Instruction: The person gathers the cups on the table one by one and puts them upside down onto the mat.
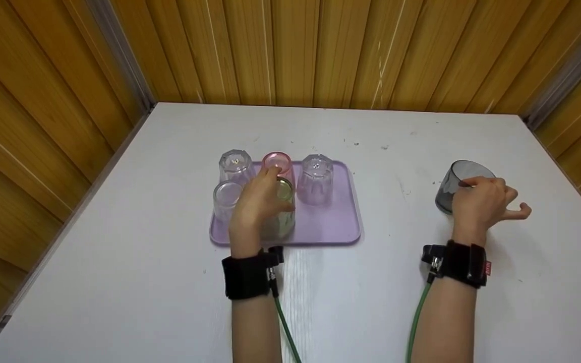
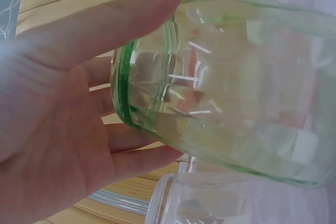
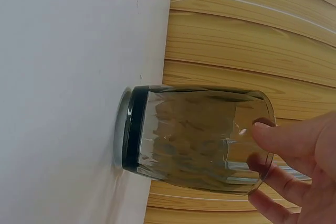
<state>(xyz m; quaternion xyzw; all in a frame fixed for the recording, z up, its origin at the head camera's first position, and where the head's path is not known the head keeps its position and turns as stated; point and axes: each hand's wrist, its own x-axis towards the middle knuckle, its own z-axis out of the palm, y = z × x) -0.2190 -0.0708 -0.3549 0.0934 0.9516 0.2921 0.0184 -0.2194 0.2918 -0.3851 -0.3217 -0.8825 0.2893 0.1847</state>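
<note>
A pale green glass stands upside down on the purple tray. My left hand holds it near its upturned base, thumb on one side and fingers on the other. Around it on the tray are a pink glass behind, a clear glass to the right, and clear glasses at the back left and front left. Far to the right, a dark grey glass stands upright on the table. My right hand pinches its rim between thumb and fingers.
The white table meets a wood-patterned panel wall at the back, with similar panels on both sides. Black wrist straps carry green cables that trail toward the near edge.
</note>
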